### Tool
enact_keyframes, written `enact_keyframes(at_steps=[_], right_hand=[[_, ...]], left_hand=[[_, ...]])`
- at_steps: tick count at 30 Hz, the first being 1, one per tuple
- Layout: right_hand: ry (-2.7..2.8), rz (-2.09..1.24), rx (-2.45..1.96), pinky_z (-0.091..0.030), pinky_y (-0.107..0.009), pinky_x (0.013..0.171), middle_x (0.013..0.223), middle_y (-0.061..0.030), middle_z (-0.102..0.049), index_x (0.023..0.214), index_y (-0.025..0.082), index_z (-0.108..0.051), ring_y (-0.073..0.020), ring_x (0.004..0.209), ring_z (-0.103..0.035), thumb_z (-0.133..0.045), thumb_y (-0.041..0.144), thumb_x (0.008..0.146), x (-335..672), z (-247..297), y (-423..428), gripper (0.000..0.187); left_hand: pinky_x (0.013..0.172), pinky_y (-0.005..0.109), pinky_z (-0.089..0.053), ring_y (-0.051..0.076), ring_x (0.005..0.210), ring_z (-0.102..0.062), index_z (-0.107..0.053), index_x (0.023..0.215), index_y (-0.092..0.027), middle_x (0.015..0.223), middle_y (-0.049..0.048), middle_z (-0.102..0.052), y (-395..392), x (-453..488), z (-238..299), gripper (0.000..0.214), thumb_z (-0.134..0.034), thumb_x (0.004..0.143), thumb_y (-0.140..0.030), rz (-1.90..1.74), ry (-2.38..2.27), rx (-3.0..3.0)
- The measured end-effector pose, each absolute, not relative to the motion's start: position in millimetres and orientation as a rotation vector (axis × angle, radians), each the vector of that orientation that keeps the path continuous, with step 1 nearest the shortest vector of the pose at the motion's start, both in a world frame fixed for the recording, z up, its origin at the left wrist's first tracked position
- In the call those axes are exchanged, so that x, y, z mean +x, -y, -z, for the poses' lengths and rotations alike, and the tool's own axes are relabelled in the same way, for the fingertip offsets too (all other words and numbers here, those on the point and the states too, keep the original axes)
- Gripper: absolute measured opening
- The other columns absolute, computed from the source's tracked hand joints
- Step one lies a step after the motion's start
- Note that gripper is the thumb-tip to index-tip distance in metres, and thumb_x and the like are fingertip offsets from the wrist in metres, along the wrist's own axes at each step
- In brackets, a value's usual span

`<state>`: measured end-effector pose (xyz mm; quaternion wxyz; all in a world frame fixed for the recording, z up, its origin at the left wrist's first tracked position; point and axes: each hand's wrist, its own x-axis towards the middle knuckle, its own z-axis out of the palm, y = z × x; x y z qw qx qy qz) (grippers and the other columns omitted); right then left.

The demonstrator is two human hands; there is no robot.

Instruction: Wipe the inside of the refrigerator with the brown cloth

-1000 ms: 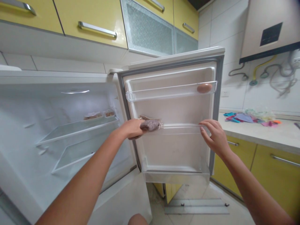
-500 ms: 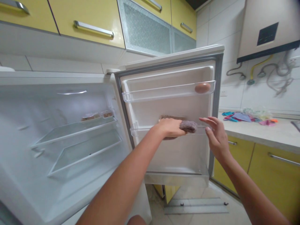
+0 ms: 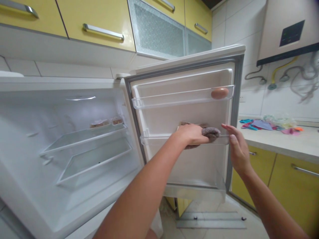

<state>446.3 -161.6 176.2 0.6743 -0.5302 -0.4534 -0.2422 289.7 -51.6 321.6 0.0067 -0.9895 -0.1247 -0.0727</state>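
A white fridge stands open, its door (image 3: 184, 109) swung out towards me. My left hand (image 3: 191, 135) is closed on a brownish-grey cloth (image 3: 211, 132) pressed against the rim of the door's middle clear shelf (image 3: 159, 139), near its right end. My right hand (image 3: 238, 146) rests at the right end of that shelf by the door's edge, fingers stretched out and holding nothing. A single brown egg (image 3: 219, 93) lies at the right end of the upper door shelf (image 3: 174, 98).
The fridge interior (image 3: 62, 132) has bare glass shelves and two small food containers (image 3: 106, 122) at the back. Yellow wall cabinets (image 3: 99, 20) hang above. To the right is a counter (image 3: 281, 141) with colourful bags (image 3: 269, 125), over yellow base cabinets (image 3: 286, 186).
My left hand has slid the cloth rightwards along the middle door shelf, from its left end to near its right end. My right hand has stayed at the shelf's right end.
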Motion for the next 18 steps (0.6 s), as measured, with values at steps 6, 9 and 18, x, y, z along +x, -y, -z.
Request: enact_keyframes(at_steps=[6,9,18], right_hand=[[1.029,0.637,-1.289,-0.037,-0.056,0.118,0.137,-0.0138,-0.066,0.117,0.024,-0.065,-0.03,0.137,-0.055,-0.046,0.044,0.1,443.4,-181.0,163.1,0.033],[1.042,0.654,-1.277,-0.038,-0.057,0.118,0.136,-0.0139,-0.067,0.116,0.023,-0.065,-0.0305,0.137,-0.055,-0.046,0.044,0.099,447.2,-179.3,161.7,0.033],[1.004,0.606,-1.197,-0.036,-0.056,0.12,0.138,-0.0119,-0.066,0.119,0.024,-0.067,-0.0293,0.139,-0.054,-0.044,0.044,0.1,444.3,-177.4,157.1,0.036]], left_hand=[[0.088,0.039,-0.053,0.033,0.106,-0.07,-0.075,0.111,-0.029,0.121,0.0103,-0.077,-7.0,219.3,-320.3,0.05,-0.044,0.087,-0.06,0.299,0.606,-3.003],[0.086,0.037,-0.053,0.032,0.105,-0.071,-0.075,0.112,-0.028,0.117,0.0101,-0.077,-30.6,189.7,-323.3,0.057,-0.044,0.086,-0.068,0.283,0.773,-2.988],[0.079,0.033,-0.051,0.028,0.094,-0.07,-0.077,0.104,-0.022,0.103,0.0099,-0.078,-46.5,174.0,-328.5,0.066,-0.045,0.082,-0.075,0.212,0.86,-3.054]])
